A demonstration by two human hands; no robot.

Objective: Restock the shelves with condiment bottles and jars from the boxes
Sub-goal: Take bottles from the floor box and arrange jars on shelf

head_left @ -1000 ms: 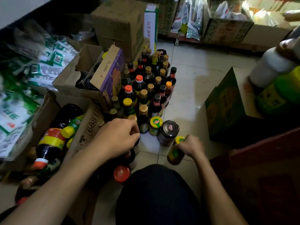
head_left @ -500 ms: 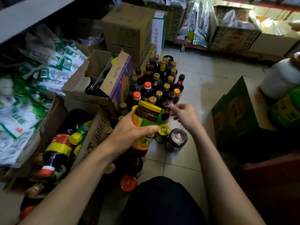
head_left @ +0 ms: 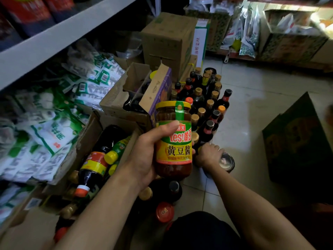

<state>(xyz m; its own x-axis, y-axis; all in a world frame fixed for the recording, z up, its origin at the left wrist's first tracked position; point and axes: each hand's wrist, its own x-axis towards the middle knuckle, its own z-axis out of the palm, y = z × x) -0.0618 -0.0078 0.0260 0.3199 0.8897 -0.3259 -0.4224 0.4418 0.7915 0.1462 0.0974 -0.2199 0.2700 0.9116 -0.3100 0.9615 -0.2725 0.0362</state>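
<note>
Paste jar (head_left: 173, 141), yellow-lidded with a green, yellow and red label, is held upright in the air before the camera, above the bottles on the floor. The left hand (head_left: 144, 156) grips it from the left. The thumb curls across the green band of the label and the fingers wrap round the back, their tips just showing at the right edge. The right hand (head_left: 209, 154) reaches down to the floor (head_left: 252, 109), back upward, just beside a dark jar (head_left: 227, 161) with a glossy lid. Its fingers bend down behind the paste jar, and I cannot tell whether they hold anything. Upright bottles (head_left: 203, 100) with gold, black and orange caps stand packed together on the tiles beyond both hands. At left an open box (head_left: 86, 138) holds bottles lying down, among them a big bottle (head_left: 95, 159) with a red and yellow label. Behind it a second box (head_left: 158, 87) with a purple flap holds dark bottles. Green and white packets (head_left: 54, 130) lie under the shelf (head_left: 54, 42). A green box (head_left: 295, 141) stands at right.
</note>
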